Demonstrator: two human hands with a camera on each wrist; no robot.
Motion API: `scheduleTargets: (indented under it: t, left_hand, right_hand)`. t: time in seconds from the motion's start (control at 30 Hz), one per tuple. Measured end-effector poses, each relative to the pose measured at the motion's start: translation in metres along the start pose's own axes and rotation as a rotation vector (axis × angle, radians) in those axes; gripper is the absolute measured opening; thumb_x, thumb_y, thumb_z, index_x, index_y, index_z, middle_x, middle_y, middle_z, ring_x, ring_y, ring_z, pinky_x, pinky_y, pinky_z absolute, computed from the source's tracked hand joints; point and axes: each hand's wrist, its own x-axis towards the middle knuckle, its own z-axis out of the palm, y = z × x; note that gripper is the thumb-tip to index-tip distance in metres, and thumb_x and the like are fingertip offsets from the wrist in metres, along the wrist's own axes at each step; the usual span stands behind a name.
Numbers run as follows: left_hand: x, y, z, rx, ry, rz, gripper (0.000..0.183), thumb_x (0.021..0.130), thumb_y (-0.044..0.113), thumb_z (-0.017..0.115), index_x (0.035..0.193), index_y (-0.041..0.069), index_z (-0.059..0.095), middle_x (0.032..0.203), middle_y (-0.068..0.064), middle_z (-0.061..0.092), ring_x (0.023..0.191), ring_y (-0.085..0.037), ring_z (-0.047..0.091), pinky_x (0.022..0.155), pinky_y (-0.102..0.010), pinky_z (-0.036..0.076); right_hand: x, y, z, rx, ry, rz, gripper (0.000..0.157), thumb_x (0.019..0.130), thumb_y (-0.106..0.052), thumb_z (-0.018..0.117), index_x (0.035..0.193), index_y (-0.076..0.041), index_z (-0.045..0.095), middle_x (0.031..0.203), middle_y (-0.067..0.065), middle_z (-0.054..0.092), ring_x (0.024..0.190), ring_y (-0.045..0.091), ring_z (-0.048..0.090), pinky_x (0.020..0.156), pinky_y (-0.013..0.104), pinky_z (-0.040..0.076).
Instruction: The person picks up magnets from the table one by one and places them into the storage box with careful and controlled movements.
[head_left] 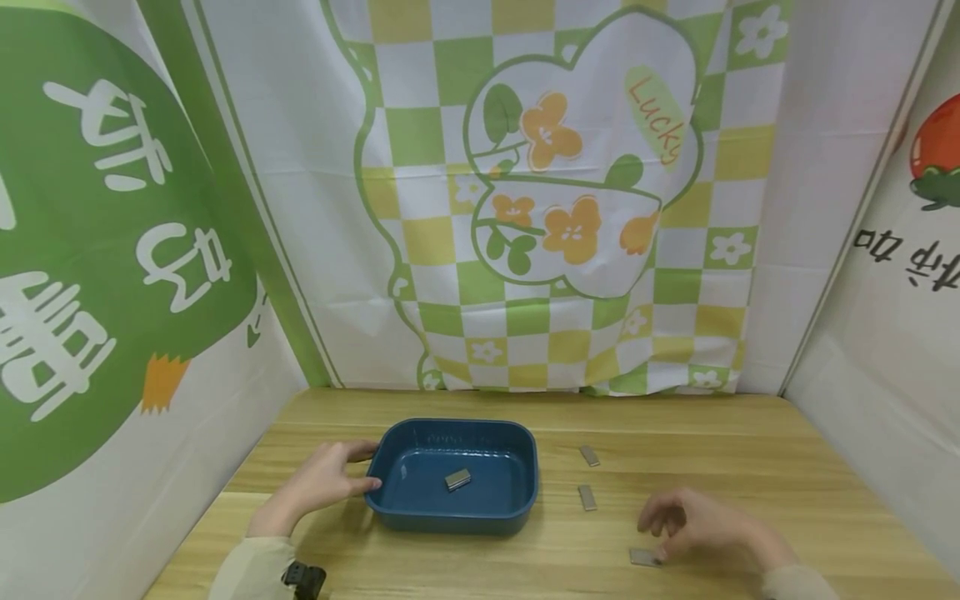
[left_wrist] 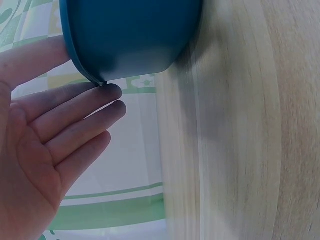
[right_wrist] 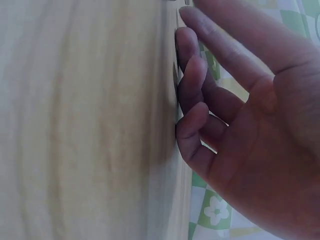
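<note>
Grey strip [head_left: 642,557], right fingers [head_left: 677,546] at its end

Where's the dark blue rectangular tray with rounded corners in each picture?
Head: the dark blue rectangular tray sits below the middle, slightly left.
Left wrist: the tray is at the top, left of centre, cut off by the edge.
Right wrist: it isn't in this one.
Shared landmark: the pale wooden table shows in all three.

Printed cloths [head_left: 570,250] form a booth around a wooden table [head_left: 720,450].
</note>
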Motion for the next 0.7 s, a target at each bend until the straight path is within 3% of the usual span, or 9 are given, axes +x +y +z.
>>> scheduleTargets:
  t: [0.27,0.7]
  left_hand:
    - [-0.0004,0.0014,-0.0009,0.015,-0.001,0.002,0.057,0.078,0.029,0.077,0.124,0.001,0.060,0.121,-0.016,0.065,0.113,-0.033,0.061,0.097,-0.054,0.044]
    - [-0.0004,0.0024,-0.0013,0.009,-0.009,-0.001,0.058,0.078,0.028,0.077,0.124,0.000,0.059,0.121,-0.016,0.065,0.113,-0.034,0.060,0.098,-0.055,0.044]
  right_hand:
    - [-0.0023,-0.0039,0.0035,-0.001,0.002,0.045,0.033,0.076,-0.015,0.076,0.107,-0.006,0.065,0.096,0.009,0.064,0.084,0.012,0.056,0.068,0.023,0.047]
    - [-0.0002,-0.0030,0.0082,-0.003,-0.002,0.005,0.031,0.076,-0.015,0.076,0.104,-0.007,0.068,0.099,0.009,0.066,0.084,0.010,0.055,0.067,0.024,0.048]
